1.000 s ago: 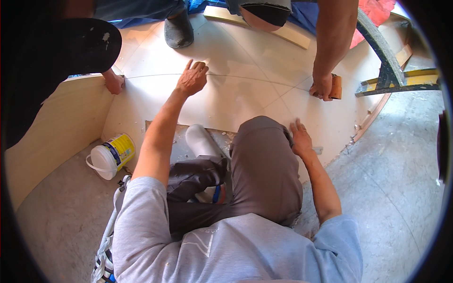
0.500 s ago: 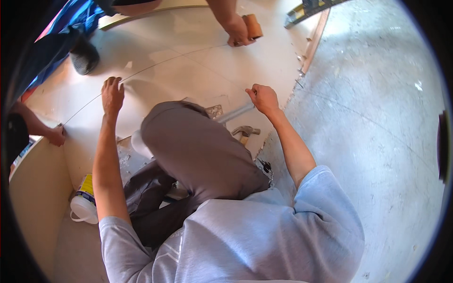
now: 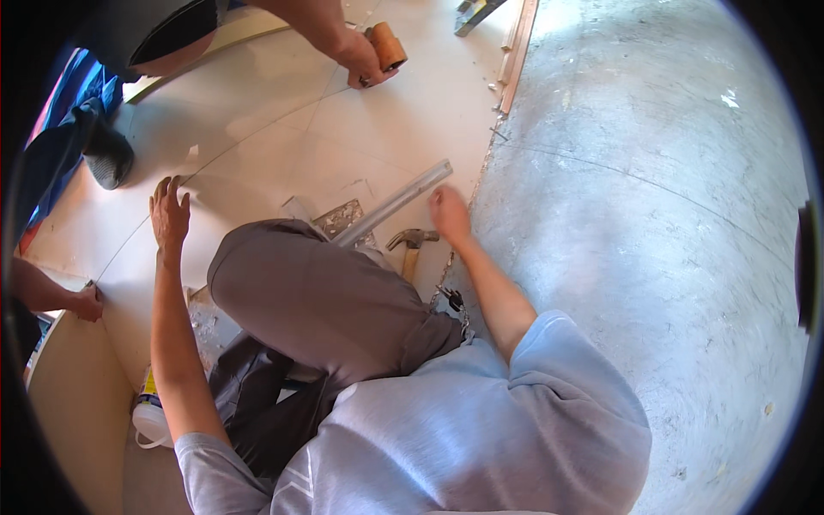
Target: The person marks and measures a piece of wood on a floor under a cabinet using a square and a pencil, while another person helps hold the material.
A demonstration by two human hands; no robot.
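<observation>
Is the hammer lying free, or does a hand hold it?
Lying free: no hand grips the hammer; the right hand is near its head, but apart.

Pale tile floor [image 3: 266,150] fills upper left and centre of frame; I note thin joint lines in it. Right half: grey concrete [image 3: 635,257], scuffed, one fine dark line running across. Boundary between the two ragged, with brown wood strips [image 3: 518,60] along its top end. Lower left: pale panel [image 3: 73,412], looks bowed. Light: cool glare on concrete, upper right; tiles warmer, softly shadowed.
</observation>
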